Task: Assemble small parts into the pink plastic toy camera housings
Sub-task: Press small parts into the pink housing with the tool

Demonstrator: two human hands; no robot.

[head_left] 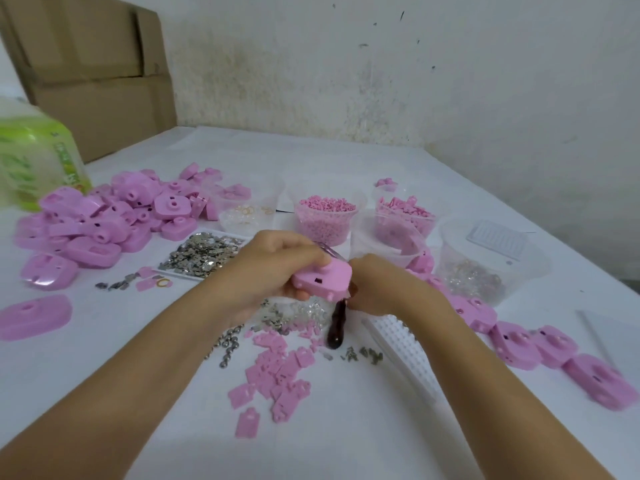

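On a white surface (pixel 346 161), a large pile of pink housings (pixel 104 216) is heaped at the left, seemingly still to be fitted. A shorter row (pixel 519 341) is laid at the right, probably finished. Tubs of small parts (pixel 325 220) are set behind. One housing (pixel 322 278) is gripped above the surface by the left hand (pixel 273 268). The right hand (pixel 377 285) is pressed to its end, but its grip cannot be told.

white table (pixel 346 438): pink housings (pixel 104 216) piled left of the left hand (pixel 273 268), tubs (pixel 325 216) beyond both hands, flat pink pieces (pixel 277 372) on the near side.
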